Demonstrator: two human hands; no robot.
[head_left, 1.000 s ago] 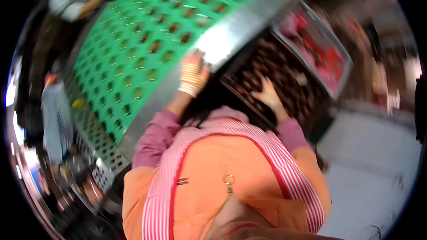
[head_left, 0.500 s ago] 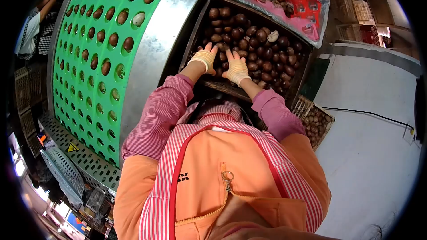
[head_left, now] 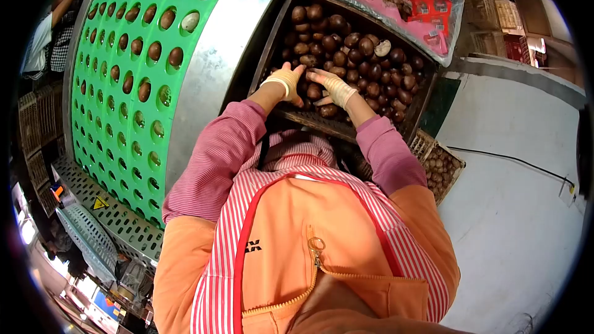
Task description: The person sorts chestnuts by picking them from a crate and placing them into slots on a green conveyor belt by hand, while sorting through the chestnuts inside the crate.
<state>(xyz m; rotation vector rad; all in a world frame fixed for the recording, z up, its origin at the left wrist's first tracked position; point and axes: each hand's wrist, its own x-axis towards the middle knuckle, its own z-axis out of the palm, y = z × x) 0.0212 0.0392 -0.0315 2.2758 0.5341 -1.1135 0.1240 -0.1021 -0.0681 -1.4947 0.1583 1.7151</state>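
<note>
Our grip, both hands, stands with fingers and thumbs apart: left hand [head_left: 288, 83] and right hand [head_left: 335, 89] turned toward each other, low over the dark brown rounded pieces [head_left: 366, 46], touching some near the front of the crate [head_left: 318, 125]. We can't tell if any piece is pinched. Pieces fill most of the crate, one pale broken bit [head_left: 382, 48] on top. Left of it, we note a metal strip [head_left: 213, 55], then the green panel [head_left: 176, 86], brown pieces in its upper hollows. Plastic-lined bin [head_left: 455, 25] beyond the crate, smaller basket [head_left: 458, 173] to its right.
</note>
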